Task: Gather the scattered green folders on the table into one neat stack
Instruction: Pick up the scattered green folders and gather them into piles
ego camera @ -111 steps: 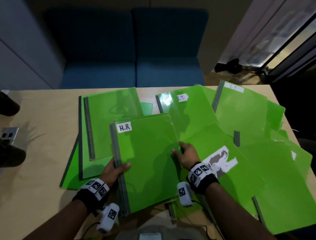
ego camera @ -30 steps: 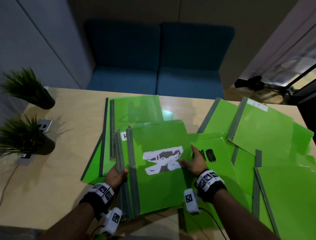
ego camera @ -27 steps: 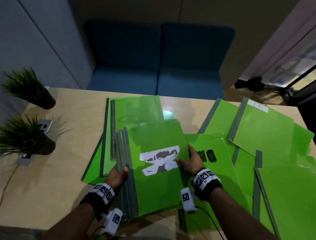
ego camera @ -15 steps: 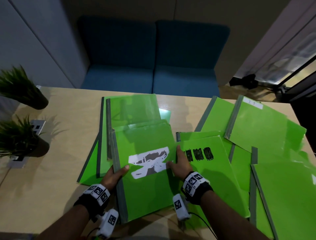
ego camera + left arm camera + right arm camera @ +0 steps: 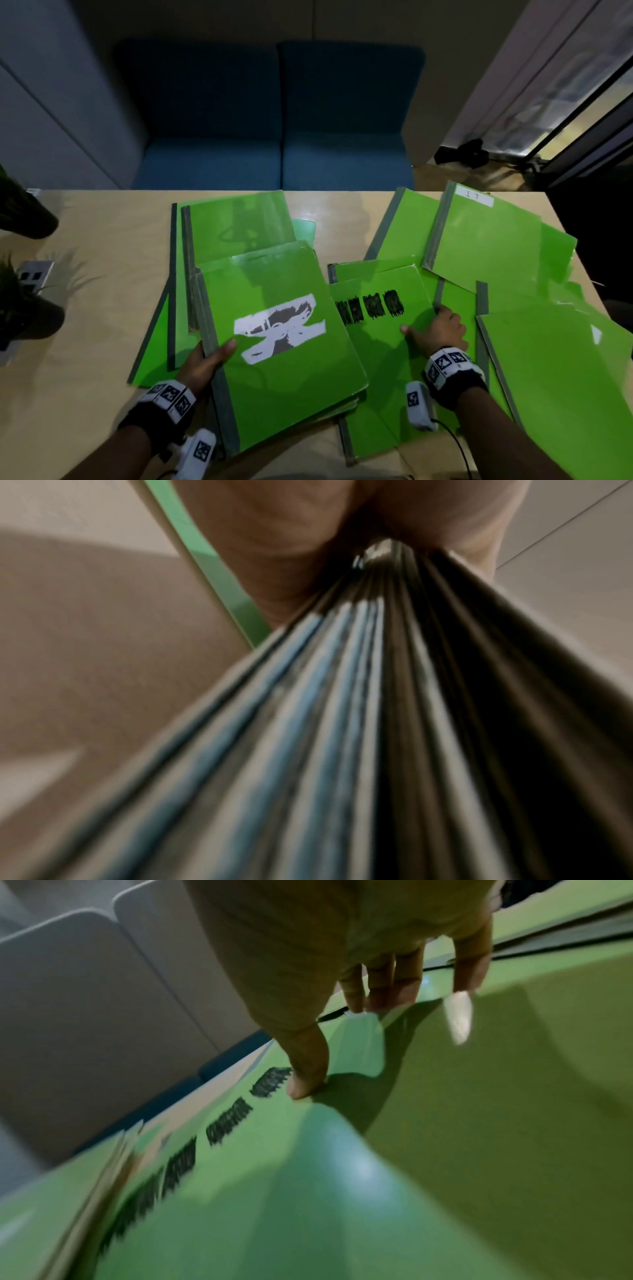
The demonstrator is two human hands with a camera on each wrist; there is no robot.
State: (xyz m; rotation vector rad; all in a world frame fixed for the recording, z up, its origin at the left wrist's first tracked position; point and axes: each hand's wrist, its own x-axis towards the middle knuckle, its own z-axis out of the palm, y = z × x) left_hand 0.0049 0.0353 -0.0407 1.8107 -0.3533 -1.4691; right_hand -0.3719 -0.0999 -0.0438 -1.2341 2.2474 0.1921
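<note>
Green folders lie scattered over the wooden table (image 5: 85,342). My left hand (image 5: 214,358) grips the grey spine edge of a gathered stack of folders (image 5: 284,370), thumb on top; its top folder bears a torn white patch. In the left wrist view the stack's layered edges (image 5: 377,723) run into my left hand (image 5: 359,528). My right hand (image 5: 435,325) rests flat on the folder with black scribbles (image 5: 373,342), just right of the stack. In the right wrist view my right hand (image 5: 341,1049) presses its thumb beside the scribbles on that folder (image 5: 445,1150), with fairly straight fingers reaching the far edge.
More green folders lie at the back left (image 5: 236,219), under the stack's left side (image 5: 154,342), at the back right with an "IT" label (image 5: 486,246), and at the near right (image 5: 555,377). Potted plants (image 5: 24,315) and a power socket (image 5: 34,274) stand at the left edge. A blue sofa (image 5: 274,154) sits behind.
My right hand left the stack's right edge and moved right onto the black-scribbled folder. The white-patch folder now sits squared on the stack, which my left hand still holds.
</note>
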